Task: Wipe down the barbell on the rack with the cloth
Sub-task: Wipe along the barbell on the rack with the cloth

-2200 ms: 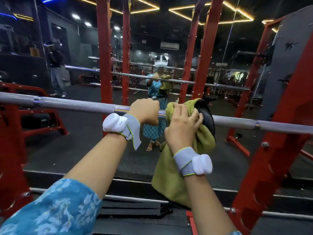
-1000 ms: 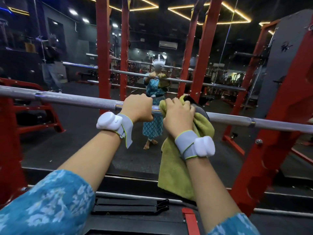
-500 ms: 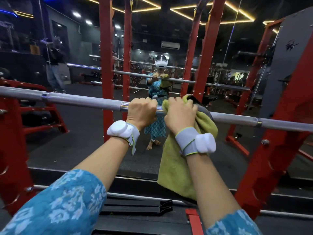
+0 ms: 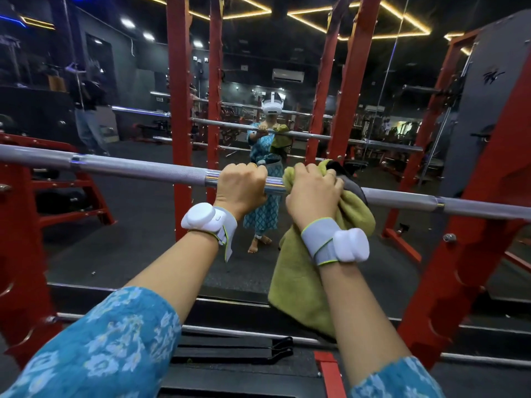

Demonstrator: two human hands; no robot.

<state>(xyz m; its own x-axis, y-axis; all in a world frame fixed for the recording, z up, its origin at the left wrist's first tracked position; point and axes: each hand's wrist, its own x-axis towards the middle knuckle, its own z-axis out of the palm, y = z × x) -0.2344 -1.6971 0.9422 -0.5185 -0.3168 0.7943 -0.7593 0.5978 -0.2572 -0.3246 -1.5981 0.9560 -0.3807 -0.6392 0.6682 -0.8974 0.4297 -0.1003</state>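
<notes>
Barbell [image 4: 138, 168] stretched across before us. Our left hand [image 4: 241, 185] curled round the bare steel to steady it — just beside, our right hand [image 4: 313, 191] gripped the cloth [image 4: 301, 282] wrapped over the bar. Best, we judged, was squeezing firmly while sliding toward the rack [image 4: 474, 254].

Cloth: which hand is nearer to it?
Right. The right hand grips the green cloth against the barbell; the left hand grips bare bar just beside it, a small gap apart.
</notes>
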